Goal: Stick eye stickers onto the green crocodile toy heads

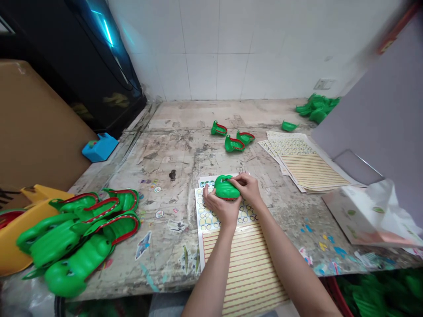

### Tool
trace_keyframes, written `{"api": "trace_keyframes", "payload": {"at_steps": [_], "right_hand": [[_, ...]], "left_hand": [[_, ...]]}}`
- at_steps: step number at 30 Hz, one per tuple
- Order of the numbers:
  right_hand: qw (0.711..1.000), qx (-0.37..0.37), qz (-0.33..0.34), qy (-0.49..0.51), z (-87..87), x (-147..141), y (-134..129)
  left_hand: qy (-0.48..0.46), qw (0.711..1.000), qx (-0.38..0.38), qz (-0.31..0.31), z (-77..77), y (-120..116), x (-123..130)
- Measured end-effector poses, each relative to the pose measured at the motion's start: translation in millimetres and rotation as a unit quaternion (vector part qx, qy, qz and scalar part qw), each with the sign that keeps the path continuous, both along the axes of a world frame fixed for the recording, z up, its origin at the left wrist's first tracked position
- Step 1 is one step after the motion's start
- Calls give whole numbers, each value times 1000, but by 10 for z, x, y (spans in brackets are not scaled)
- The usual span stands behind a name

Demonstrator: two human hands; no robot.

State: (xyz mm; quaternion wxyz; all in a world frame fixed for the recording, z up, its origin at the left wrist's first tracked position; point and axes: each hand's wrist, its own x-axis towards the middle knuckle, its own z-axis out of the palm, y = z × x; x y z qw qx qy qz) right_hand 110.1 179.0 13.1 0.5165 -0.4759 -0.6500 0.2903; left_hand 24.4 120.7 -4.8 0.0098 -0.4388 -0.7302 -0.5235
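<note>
L hand [224,210] was clamped round green croc head [228,190], approx. 12 o'clock of palm, over sticker sheet [244,268]. R hand [248,188], fingertips together by its eye, had it at 9 o'clock; long axis approx. 11–5.

Worktop [175,154] passable between the green pile [82,233] at left and the sticker sheet [244,268]. Far side obstructed by three green pieces [234,143]; right side by tissue box [357,215].
</note>
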Motion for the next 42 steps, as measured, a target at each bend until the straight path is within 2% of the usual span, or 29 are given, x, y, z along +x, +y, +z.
{"api": "trace_keyframes", "payload": {"at_steps": [5,9,13,19,24,27,33,38,40,42], "right_hand": [[1000,4,14,-11,25,6,2],[998,29,14,-50,34,20,18],[990,51,31,-129,80,53,22],[960,75,55,-266,163,90,-18],[949,50,18,-312,220,164,-38],[939,4,-14,-344,356,204,-103],[874,-100,-113,-461,767,219,-371],[830,-130,-167,-516,885,178,-526],[834,-137,-178,-504,871,182,-546],[856,-129,-190,-463,828,228,-532]], "left_hand": [[-4,1000,-15,-2,8,-5,-2],[-9,1000,4,-7,1,-6,-4],[-10,1000,8,-6,6,-9,-5],[-21,999,-46,-8,51,-23,-14],[19,999,-9,-48,69,-42,2],[51,996,39,-69,65,-44,29],[139,967,151,-151,30,-49,71],[179,949,170,-195,36,-71,84],[173,950,171,-196,38,-71,81],[162,955,161,-189,34,-67,78]]}}
